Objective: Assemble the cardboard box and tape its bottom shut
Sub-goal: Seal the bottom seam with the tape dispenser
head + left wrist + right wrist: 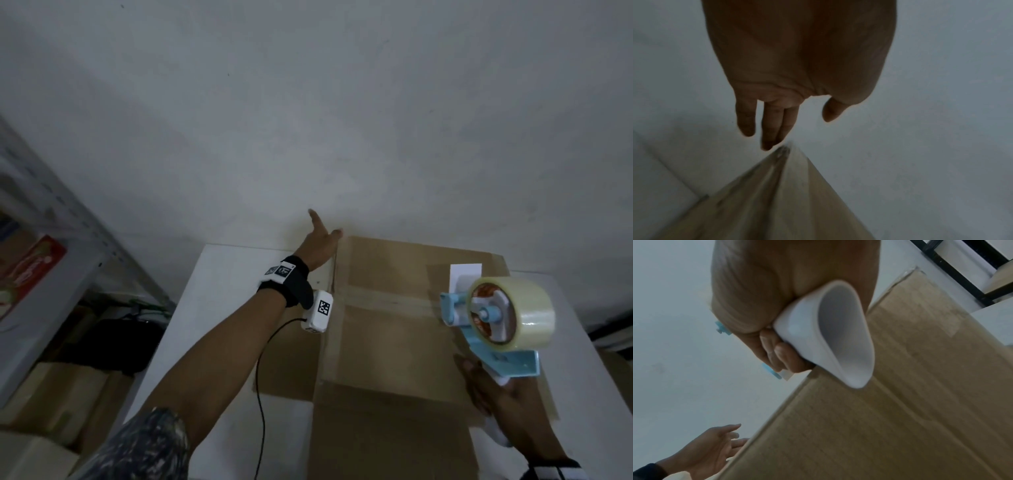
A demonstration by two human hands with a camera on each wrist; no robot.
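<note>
Box (394, 329) lower center, taped seam visible head view only; left hand (317, 245) spread at its far-left corner, right hand (496, 401) gripping tape dispenser (496, 315) over its right side.

left hand (317, 245) extended, fingers straight, right hand (496, 394) gripping

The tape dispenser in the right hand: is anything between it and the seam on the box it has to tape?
Nothing visible. The tape dispenser, gripped by the right hand, hangs over the cardboard box; the seam lies bare. The left hand is at the far left corner.
</note>
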